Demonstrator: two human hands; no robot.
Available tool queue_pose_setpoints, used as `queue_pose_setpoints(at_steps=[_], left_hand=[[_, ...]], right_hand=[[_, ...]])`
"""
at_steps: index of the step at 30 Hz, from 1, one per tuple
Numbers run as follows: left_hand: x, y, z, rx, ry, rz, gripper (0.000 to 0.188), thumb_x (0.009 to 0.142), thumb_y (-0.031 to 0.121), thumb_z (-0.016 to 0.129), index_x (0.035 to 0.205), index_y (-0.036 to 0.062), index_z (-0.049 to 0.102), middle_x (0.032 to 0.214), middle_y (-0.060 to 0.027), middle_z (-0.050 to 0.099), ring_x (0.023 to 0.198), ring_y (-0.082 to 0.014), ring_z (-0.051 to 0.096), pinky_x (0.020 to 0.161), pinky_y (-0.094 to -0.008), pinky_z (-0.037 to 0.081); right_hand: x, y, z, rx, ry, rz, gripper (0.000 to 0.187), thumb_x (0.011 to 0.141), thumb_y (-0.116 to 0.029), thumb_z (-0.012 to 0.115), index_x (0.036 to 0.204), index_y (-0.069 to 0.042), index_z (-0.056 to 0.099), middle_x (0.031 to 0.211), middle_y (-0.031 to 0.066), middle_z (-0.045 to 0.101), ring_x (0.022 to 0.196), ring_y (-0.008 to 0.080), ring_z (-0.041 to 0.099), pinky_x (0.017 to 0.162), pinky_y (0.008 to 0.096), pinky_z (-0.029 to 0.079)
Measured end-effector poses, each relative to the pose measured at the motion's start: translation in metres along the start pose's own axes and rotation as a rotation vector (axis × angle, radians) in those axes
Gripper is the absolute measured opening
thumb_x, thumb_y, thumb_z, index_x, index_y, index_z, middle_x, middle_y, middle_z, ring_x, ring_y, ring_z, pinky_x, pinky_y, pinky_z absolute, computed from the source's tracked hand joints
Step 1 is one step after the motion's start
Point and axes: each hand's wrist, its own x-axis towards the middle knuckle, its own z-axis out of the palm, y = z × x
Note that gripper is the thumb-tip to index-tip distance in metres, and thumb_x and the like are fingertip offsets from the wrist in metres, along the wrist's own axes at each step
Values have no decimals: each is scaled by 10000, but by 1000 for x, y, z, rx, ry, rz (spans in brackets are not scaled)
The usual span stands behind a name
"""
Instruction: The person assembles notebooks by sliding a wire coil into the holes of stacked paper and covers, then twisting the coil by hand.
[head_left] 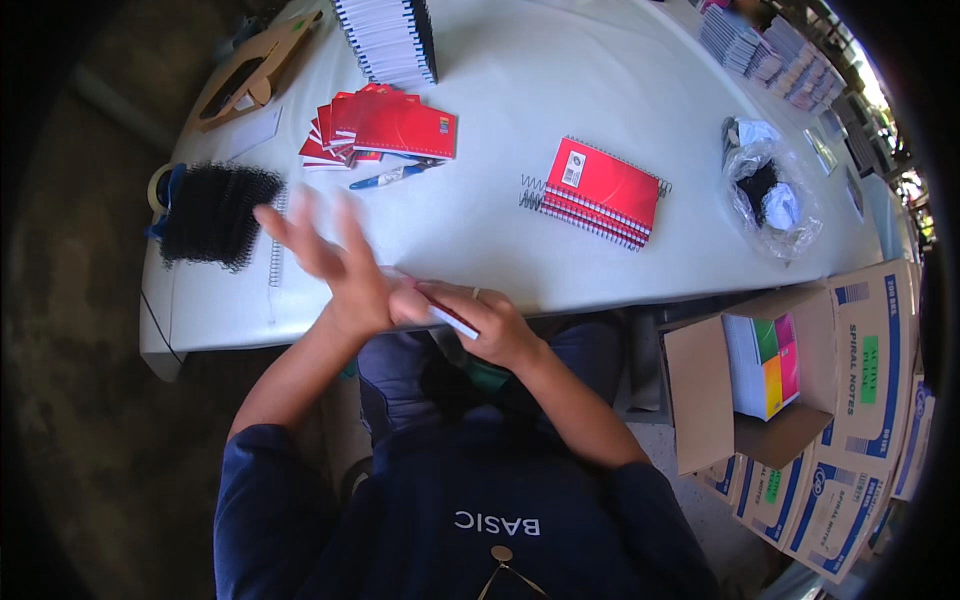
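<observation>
My right hand [495, 328], with a ring on one finger, grips a small red-covered notebook [452, 318] over my lap, its white page edge showing. Beside it my left hand [345, 270] is raised, fingers spread and slightly blurred; its heel is close to the notebook, and I cannot tell whether they touch. Left of that hand lies a pile of black spiral coils [215, 215], with a single coil [277, 245] alongside. Farther back, several red notebooks [400, 125] lie fanned out behind a blue-handled tool [395, 176]. To the right sits a stack of spiral-bound red notebooks [605, 190].
A tall stack of bound notebooks [390, 40] stands at the back, near a cardboard piece [255, 75]. Tape [158, 188] lies at the left edge. A clear plastic bag [775, 205] is on the right. Below it, an open carton [700, 390] holds colourful notebooks, among other cartons [835, 505].
</observation>
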Motion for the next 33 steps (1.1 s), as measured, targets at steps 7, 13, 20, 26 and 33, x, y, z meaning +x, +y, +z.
queue_pose_setpoints(at_steps=[7, 13, 20, 26, 33], left_hand=[[-8, 36, -9, -173, -81, 201, 885, 787, 687, 426, 1353, 18, 307, 1413, -261, 222, 1298, -475, 198, 975, -689, 96], [-10, 61, -5, -649, -438, -74, 890, 730, 685, 514, 1230, -39, 382, 1228, -303, 383, 1198, -490, 322, 961, -616, 213], [42, 41, -11, -254, -509, -123, 586, 830, 507, 503, 1246, 95, 480, 1262, -124, 460, 1239, -330, 372, 1050, -534, 143], [75, 17, -25, -500, -473, -187, 301, 715, 94, 699, 1001, 117, 610, 982, -41, 591, 962, -214, 559, 914, -364, 315], [97, 11, -40, -456, -641, -269, 242, 730, 171, 702, 950, 101, 627, 940, -33, 612, 909, -212, 558, 820, -342, 343]], right_hand=[[0, -7, -2, 80, 30, 98, 449, 758, 9, 568, 1200, -50, 523, 1078, 144, 620, 922, 320, 624, 770, 396, 508], [0, 2, -4, 253, 83, 246, 467, 777, -106, 631, 1221, -48, 495, 1072, 173, 615, 968, 339, 605, 793, 372, 502], [-1, 15, -8, 277, -76, 362, 257, 768, -99, 620, 1007, -7, 594, 971, 184, 630, 856, 339, 625, 698, 367, 500], [6, 17, 5, 328, 129, 393, 128, 768, -16, 589, 882, 40, 606, 685, 196, 598, 605, 256, 618, 569, 346, 458], [12, 6, -4, 345, 98, 505, 177, 804, -48, 606, 967, 19, 617, 702, 178, 612, 594, 143, 580, 569, 302, 449]])
